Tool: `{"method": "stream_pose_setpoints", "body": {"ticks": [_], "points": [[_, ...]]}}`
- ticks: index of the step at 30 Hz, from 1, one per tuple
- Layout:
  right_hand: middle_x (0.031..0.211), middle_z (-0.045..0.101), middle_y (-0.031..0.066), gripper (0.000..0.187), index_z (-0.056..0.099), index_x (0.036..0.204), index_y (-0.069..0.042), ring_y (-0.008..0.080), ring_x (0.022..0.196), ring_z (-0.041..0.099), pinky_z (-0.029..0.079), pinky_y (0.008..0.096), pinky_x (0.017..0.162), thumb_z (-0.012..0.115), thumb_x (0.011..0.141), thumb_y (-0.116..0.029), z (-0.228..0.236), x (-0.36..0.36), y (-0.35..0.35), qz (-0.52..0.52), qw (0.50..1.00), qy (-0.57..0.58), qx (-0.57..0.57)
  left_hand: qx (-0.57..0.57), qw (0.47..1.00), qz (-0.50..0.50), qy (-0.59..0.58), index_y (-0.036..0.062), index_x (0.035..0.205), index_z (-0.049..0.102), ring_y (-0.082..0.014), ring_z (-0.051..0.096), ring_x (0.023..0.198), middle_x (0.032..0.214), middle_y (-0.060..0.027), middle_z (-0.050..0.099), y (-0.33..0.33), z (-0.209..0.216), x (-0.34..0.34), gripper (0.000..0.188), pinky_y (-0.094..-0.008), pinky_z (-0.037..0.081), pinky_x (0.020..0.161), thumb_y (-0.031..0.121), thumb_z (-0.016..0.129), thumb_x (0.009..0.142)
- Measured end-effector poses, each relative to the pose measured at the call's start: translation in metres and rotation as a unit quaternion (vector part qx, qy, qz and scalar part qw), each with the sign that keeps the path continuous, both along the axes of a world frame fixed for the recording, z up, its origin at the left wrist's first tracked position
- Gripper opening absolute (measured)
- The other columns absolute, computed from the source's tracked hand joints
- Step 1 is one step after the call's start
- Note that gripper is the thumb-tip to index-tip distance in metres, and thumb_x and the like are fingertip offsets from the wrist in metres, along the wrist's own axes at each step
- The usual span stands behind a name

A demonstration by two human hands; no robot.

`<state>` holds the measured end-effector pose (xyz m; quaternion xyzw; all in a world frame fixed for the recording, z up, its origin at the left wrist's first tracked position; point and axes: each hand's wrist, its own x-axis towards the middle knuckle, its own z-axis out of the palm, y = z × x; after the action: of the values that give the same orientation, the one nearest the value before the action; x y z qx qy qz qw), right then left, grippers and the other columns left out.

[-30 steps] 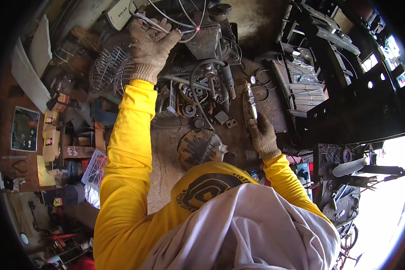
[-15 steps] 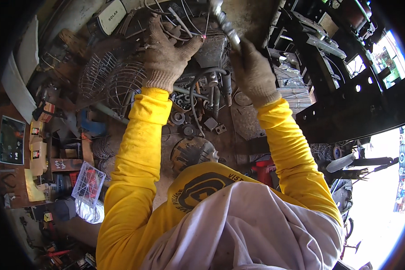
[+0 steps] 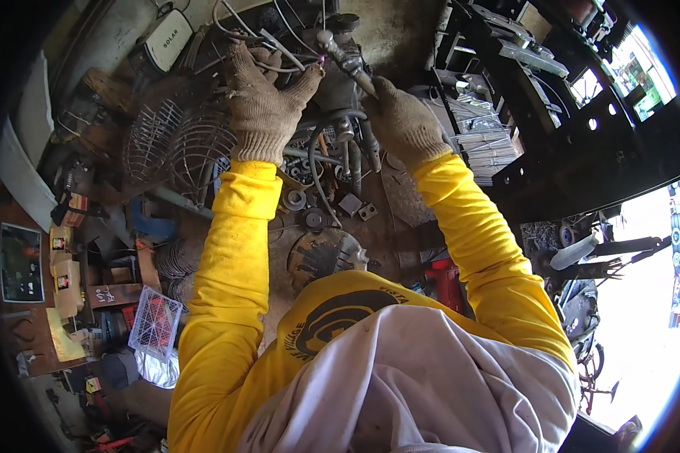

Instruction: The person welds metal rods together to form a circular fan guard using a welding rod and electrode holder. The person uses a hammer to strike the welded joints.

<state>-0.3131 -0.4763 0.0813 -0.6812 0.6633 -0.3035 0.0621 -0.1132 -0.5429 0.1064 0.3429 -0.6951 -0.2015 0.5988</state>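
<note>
My left hand (image 3: 266,109), in a tan knit glove, is closed on a thin bent metal rod (image 3: 283,50). Its thumb stretches right toward a small pinkish glowing spot at the rod's end. In my right hand (image 3: 406,124), gloved the same way, the fingers wrap around the handle of a hammer (image 3: 340,51). The hammer's head is right beside the glowing spot, over a dark metal block (image 3: 334,92); whether it touches the rod I cannot tell. My left fingers partly hide the rod.
Wire racks (image 3: 159,140) lie left of my left hand. A hose (image 3: 315,162) curves below the block, near loose metal parts (image 3: 349,204). A round stool-like seat (image 3: 321,257) stands close to my body. Bundled rods (image 3: 485,140) and a dark perforated beam (image 3: 582,162) are at right.
The hammer has swung down and left, from above to beside the glowing rod end. My left hand, still holding the rod, appears slightly left and higher in the view.
</note>
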Motion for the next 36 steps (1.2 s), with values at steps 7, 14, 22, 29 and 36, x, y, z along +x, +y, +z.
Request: {"method": "stream_pose_setpoints", "body": {"ticks": [7,14,22,29,36], "points": [[0.095,0.070,0.0263,0.034,0.054,0.124,-0.004,0.0454,0.090,0.068,0.053,0.0550,0.078,0.054,0.099,-0.028,0.003,0.006,0.003,-0.008,0.995,-0.046,-0.084,-0.012,0.997,0.052,-0.052,-0.0046,0.148,0.022,-0.0192,0.060,0.099,0.109,-0.0102,0.052,0.004,0.005,0.000,0.102,-0.0306,0.057,0.092,0.013,0.090,0.074],[0.093,0.069,0.0265,0.034,0.053,0.122,-0.004,0.0452,0.090,0.068,0.053,0.0540,0.076,0.055,0.098,-0.028,0.027,0.004,0.011,-0.042,0.997,-0.057,-0.027,-0.011,0.997,0.051,-0.057,-0.0073,0.148,0.020,-0.0198,0.060,0.099,0.111,-0.0138,0.055,0.003,0.004,0.001,0.104,-0.0314,0.056,0.093,0.015,0.090,0.075],[0.088,0.068,0.0259,0.034,0.055,0.112,-0.002,0.0458,0.086,0.067,0.052,0.0542,0.076,0.054,0.100,-0.033,-0.003,-0.013,-0.008,-0.018,1.000,-0.023,-0.001,0.015,0.999,0.026,-0.025,-0.0076,0.148,0.017,-0.0237,0.061,0.110,0.123,-0.0210,0.051,0.001,0.005,-0.006,0.103,-0.0362,0.056,0.099,0.012,0.088,0.076],[0.088,0.069,0.0268,0.033,0.055,0.111,-0.001,0.0460,0.086,0.067,0.053,0.0533,0.075,0.054,0.099,-0.031,-0.006,0.002,0.003,-0.023,0.999,-0.019,0.034,-0.030,0.997,0.062,-0.025,-0.0027,0.130,0.038,-0.0201,0.058,0.098,0.110,-0.0127,0.051,-0.005,-0.003,-0.002,0.087,-0.0315,0.059,0.088,0.021,0.094,0.068],[0.089,0.070,0.0265,0.034,0.056,0.113,0.000,0.0443,0.087,0.069,0.054,0.0528,0.077,0.053,0.099,-0.031,0.035,0.007,0.015,-0.033,0.993,-0.065,-0.093,0.040,0.997,0.051,-0.044,-0.0112,0.145,0.020,-0.0278,0.062,0.117,0.122,-0.0234,0.058,0.006,0.008,0.004,0.100,-0.0356,0.054,0.101,0.014,0.088,0.076]]}}
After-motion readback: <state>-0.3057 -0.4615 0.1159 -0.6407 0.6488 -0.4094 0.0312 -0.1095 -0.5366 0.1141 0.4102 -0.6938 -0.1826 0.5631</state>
